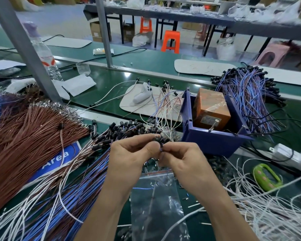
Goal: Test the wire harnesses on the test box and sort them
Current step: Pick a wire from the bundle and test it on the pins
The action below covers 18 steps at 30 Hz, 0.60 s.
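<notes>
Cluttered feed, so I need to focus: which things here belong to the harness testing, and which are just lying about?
Job: left hand and right hand, both pinching a black connector; orange test box in the blue bin; brown wire bundle; blue harness pile.
Lying about: water bottle; green gadget; white controller.

The test box (211, 108) sits in a bin (214, 141) right of centre, a harness pile (250, 91) behind it at upper right. A wire bundle (24, 133) fills the left; a zip bag (156, 202) lies lower centre.

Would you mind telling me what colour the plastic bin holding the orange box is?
Dark blue. The bin shows best in the head view, the only view here.
</notes>
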Each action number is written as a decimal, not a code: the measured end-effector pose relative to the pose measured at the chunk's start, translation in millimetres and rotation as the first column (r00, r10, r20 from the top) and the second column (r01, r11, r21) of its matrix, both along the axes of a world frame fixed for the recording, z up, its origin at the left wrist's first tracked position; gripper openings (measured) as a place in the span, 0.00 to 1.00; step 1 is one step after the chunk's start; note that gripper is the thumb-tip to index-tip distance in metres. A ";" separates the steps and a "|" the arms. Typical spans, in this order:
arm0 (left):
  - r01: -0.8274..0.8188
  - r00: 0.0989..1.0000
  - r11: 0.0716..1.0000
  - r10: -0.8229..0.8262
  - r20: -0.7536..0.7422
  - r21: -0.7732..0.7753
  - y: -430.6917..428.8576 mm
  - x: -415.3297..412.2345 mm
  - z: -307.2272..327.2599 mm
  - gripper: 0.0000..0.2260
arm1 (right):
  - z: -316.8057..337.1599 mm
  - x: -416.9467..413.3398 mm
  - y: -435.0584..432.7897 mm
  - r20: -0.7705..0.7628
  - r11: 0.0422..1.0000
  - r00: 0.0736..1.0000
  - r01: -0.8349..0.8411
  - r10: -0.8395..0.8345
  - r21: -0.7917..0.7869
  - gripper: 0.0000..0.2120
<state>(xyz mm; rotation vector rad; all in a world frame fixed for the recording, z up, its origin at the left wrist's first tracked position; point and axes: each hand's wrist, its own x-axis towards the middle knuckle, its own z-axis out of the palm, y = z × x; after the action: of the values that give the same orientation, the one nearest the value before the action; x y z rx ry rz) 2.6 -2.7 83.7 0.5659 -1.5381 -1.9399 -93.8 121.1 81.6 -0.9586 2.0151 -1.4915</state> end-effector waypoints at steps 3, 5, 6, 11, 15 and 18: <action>-0.038 0.999 0.997 0.036 -0.035 -0.070 5.5 -2.1 4.0 0.14 | 7.6 -0.3 4.8 -0.088 0.998 0.995 0.048 -0.043 0.052 0.11; -0.044 0.997 0.993 0.038 -0.060 -0.108 6.2 -2.4 6.6 0.13 | 10.8 1.4 8.8 -0.106 0.996 0.993 0.056 -0.048 0.073 0.11; -0.038 0.997 0.993 0.031 -0.065 -0.116 6.0 -2.2 7.6 0.11 | 12.2 2.7 10.8 -0.110 0.995 0.993 0.058 -0.050 0.077 0.10; -0.039 0.998 0.987 0.029 -0.064 -0.154 8.5 0.5 6.6 0.07 | 18.4 12.8 15.1 -0.094 0.998 0.993 0.068 -0.069 -0.012 0.15; -0.077 0.996 0.960 0.062 -0.064 -0.270 9.9 3.5 5.8 0.07 | 18.8 23.7 11.8 -0.036 0.991 0.995 0.087 -0.091 -0.102 0.14; -0.059 0.997 0.940 0.040 -0.063 -0.336 10.3 4.3 7.1 0.05 | 17.4 28.0 12.2 -0.031 0.982 0.989 0.139 -0.144 -0.129 0.12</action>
<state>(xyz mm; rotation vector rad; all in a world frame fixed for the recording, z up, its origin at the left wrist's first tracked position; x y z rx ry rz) 6.9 7.6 90.9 0.3941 -1.7536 -1.5898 -65.8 133.3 99.0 -0.9175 2.0767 -1.7061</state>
